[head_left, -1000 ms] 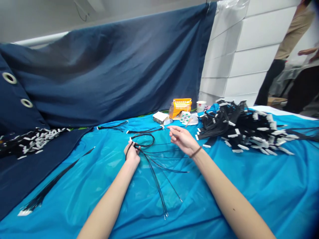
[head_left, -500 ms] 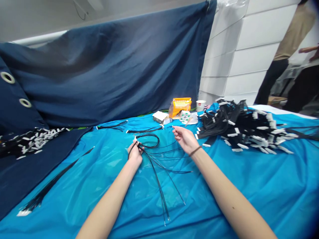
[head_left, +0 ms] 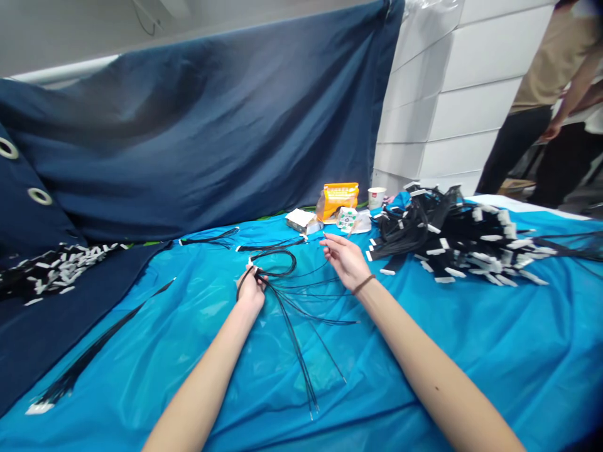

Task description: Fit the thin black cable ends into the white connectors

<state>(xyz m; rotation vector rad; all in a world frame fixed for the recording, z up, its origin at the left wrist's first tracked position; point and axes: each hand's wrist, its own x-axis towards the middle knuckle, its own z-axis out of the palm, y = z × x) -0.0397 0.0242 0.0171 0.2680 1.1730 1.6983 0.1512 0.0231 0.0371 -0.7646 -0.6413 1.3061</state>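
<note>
Near the middle of the frame, the left hand (head_left: 251, 290) is closed in a pinch on a bundle of thin black wires (head_left: 296, 333). Thumb and fingers are pressed together at the spot where the strands gather. Above the pinch the wires curl into a loop lying on the blue plastic sheet (head_left: 471, 351). Below it they fan out toward the lower middle of the frame, their tips resting on the sheet.

Just right of the loop, the right hand (head_left: 345, 258) hovers with its palm turned leftward and its fingers half-extended and loosely apart. Whether a strand is nipped at its fingertips is too fine to tell. A dark band circles that wrist.

Right of centre, a large heap of black cables with white connectors (head_left: 452, 242) lies on the sheet, well apart from both hands. Behind the hands, at the far edge of the sheet, an orange packet (head_left: 338, 196), a paper cup (head_left: 376, 197) and a small white box (head_left: 301, 220) stand close together. A dark blue cloth (head_left: 211, 125) hangs across the upper left and drapes down over the left side. A smaller pile of white-tipped cables (head_left: 56, 270) lies on it there. One long black wire bundle (head_left: 85, 361) runs toward the lower left corner. At the upper right, beside white stacked panels (head_left: 452, 94), other people (head_left: 541, 94) stand partly in view.
</note>
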